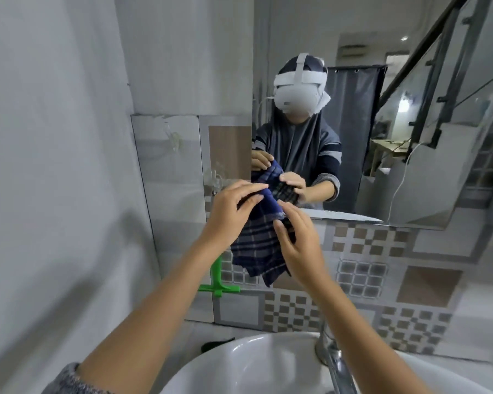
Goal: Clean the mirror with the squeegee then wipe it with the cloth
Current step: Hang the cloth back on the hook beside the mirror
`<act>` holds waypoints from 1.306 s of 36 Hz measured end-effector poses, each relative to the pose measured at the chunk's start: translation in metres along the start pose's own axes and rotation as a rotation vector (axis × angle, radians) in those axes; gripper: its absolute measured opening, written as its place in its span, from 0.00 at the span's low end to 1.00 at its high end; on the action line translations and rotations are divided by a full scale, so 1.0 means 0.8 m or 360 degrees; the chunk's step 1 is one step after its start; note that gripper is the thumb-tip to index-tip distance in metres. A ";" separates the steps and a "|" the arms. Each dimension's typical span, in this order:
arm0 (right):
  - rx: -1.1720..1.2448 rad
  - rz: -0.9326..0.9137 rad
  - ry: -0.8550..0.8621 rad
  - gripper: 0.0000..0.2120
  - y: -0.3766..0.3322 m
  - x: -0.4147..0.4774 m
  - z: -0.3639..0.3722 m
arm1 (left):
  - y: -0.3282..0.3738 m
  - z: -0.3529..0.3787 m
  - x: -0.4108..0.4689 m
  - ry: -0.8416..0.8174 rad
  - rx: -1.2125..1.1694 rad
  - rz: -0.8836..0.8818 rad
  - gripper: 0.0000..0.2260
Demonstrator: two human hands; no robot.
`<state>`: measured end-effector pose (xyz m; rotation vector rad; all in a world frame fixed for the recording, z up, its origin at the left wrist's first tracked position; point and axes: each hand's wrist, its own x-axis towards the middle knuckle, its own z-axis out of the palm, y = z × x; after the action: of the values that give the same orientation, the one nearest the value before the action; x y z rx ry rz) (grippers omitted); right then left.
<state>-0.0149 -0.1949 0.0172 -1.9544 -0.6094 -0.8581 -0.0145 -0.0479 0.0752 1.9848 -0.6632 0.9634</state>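
We see a grey wall (54,137) on the left. A green squeegee (218,282) leans on the tiles, partly hidden behind our left arm, with its handle pointing up. Our left hand (228,214) pinches the top edge of the blue checked cloth (258,245). The cloth hangs down long from our fingers, in front of the tiles. Our right hand (299,245) pinches its right side. The mirror (410,137) is above, the white sink (254,362) and tap (329,351) below.
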 end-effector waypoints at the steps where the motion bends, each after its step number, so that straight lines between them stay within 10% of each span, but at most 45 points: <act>1: 0.0085 -0.0024 -0.0075 0.17 -0.006 -0.003 -0.008 | 0.005 -0.005 -0.004 -0.0032 -0.0039 -0.0016 0.10; 18: 0.1057 0.0439 -0.0541 0.12 -0.060 -0.049 -0.054 | 0.066 -0.045 -0.071 -0.0235 0.0031 0.0063 0.11; 39: 0.0431 0.0227 -0.1205 0.02 -0.085 -0.030 -0.046 | 0.093 -0.115 -0.135 -0.0226 0.0417 -0.0268 0.07; 47: 0.0173 0.0019 -0.0892 0.03 -0.112 -0.005 -0.017 | 0.066 -0.141 -0.134 -0.0155 0.0220 -0.0599 0.06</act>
<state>-0.0839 -0.1639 0.0665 -2.0967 -0.9416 -0.2487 -0.1574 0.0297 0.0536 2.1876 -0.2621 0.7018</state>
